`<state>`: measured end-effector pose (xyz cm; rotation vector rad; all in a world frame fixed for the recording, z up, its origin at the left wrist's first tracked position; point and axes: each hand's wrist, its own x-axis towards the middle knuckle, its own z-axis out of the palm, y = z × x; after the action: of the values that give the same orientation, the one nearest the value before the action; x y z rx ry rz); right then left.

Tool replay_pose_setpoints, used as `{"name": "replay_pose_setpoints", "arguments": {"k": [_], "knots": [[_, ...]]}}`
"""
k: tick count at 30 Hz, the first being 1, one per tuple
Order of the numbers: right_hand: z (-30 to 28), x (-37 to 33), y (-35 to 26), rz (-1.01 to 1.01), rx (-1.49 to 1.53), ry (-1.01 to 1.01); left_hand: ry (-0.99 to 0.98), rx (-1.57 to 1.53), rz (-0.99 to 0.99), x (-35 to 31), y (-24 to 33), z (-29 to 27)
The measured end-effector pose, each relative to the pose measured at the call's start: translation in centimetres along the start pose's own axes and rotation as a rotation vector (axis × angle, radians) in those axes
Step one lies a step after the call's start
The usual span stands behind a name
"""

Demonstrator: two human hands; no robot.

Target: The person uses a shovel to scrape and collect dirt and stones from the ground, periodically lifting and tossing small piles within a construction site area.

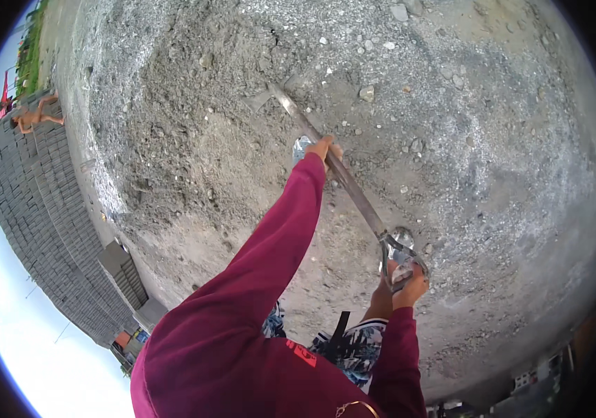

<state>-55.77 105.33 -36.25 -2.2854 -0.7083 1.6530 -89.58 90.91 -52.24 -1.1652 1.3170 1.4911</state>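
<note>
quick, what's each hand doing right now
Left hand: closed, holding the shovel shaft.
Right hand: closed, holding the shovel's end handle.

Outdoor block yard observed, ground (pixel 521 272) covered in loose grey gravel (pixel 193 90), grey blocks (pixel 40 223) stacked high, sky (pixel 19 334) exposed.

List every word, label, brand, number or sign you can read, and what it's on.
Red patch on the maroon top: its marks are too small and blurred to read.
Shovel: no lettering visible.
No text is readable in this view.
</note>
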Motion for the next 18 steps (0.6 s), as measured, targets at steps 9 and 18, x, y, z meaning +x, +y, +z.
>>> {"name": "replay_pose_setpoints", "arguments": {"k": [9,18], "knots": [[-7.1,-8.7,4.9,-0.284,-0.042,0.081,0.099,0.035,-0.015,-3.5,1.0,-2.6],[-26.4,-16.2,6.9,-0.044,0.192,0.089,-0.126,0.321,-0.066,-19.7,-9.1,-4.5]]}}
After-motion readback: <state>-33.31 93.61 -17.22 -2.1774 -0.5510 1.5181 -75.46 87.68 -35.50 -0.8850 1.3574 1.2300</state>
